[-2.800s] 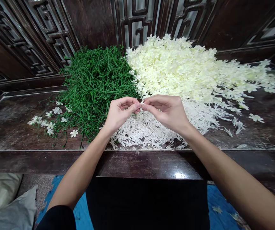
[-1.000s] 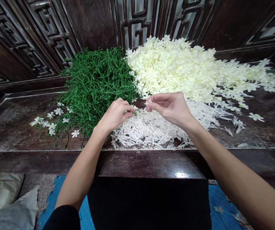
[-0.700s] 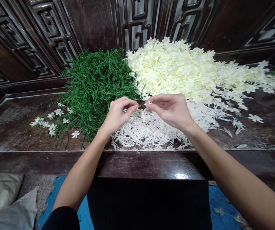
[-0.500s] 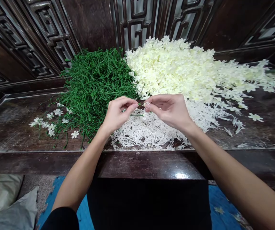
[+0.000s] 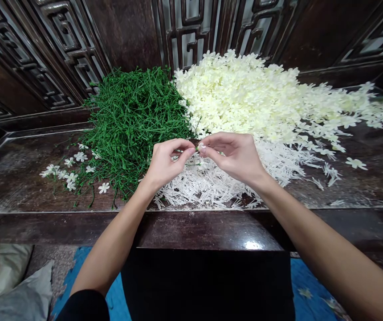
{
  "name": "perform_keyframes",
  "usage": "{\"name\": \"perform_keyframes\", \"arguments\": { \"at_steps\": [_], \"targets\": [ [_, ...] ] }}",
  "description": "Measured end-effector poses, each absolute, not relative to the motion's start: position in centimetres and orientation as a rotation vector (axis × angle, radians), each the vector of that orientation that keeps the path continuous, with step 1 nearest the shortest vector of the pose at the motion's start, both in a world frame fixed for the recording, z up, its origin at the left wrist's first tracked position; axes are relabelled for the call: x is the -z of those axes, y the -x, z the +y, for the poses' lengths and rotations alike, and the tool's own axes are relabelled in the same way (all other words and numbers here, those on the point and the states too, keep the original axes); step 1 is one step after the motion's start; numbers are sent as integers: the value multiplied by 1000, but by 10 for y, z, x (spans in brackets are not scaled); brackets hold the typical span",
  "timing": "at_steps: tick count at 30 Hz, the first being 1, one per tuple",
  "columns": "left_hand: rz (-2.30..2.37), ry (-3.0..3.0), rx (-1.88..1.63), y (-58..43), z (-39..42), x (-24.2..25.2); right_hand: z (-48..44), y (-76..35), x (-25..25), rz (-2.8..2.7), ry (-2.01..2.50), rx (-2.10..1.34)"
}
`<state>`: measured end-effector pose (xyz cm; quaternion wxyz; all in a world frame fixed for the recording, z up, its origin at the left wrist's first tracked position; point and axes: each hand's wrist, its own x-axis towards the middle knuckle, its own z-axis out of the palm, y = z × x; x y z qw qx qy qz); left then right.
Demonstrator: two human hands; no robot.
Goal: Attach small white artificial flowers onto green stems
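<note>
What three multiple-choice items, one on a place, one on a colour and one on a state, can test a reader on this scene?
1. Where is the green stem pile?
A. left of the flower pile
B. right of it
C. on the floor

2. What colour are the thin sprigs under the hands?
A. red
B. white
C. black

3. How do the left hand and right hand stand?
A. flat on the table
B. far apart
C. fingertips pinched together

Key: 1 A, the stems lie left of the flowers; 2 B, the sprigs are white; 3 C, the fingertips meet above the sprigs.
</note>
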<state>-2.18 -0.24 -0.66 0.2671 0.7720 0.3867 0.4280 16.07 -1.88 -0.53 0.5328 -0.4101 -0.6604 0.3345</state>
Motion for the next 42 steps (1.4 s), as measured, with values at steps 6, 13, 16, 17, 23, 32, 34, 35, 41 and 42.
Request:
{"name": "perform_keyframes", "arguments": {
  "at_steps": [6, 13, 16, 17, 23, 32, 34, 35, 41, 42],
  "targets": [
    [980, -2081, -1204, 19, -6, 10, -19, -165, 3, -1564, 985, -906],
    [1012, -2120, -1238, 16, -7, 10, -19, -166, 4, -1742, 989, -820],
    [1019, -2112, -1239, 16, -7, 11, -18, -166, 7, -1775, 954, -805],
    [1021, -2122, -1238, 17, -7, 12, -18, -166, 8, -1775, 945, -791],
    [1022, -2233, -1277, 18, -8, 16, -18, -162, 11, -1807, 937, -655],
    [948, -2487, -1516, 14, -9, 21, -19, -162, 11, -1824, 890, -612],
    [910, -2552, -1553, 14, -8, 22, -19, -162, 11, -1817, 884, -636],
    [893, -2581, -1562, 14, -7, 22, -19, -161, 11, -1811, 881, -647],
    [829, -2729, -1584, 15, -5, 29, -22, -159, 11, -1785, 922, -686],
    [813, -2753, -1593, 15, -4, 30, -23, -158, 10, -1783, 932, -679]
  ]
}}
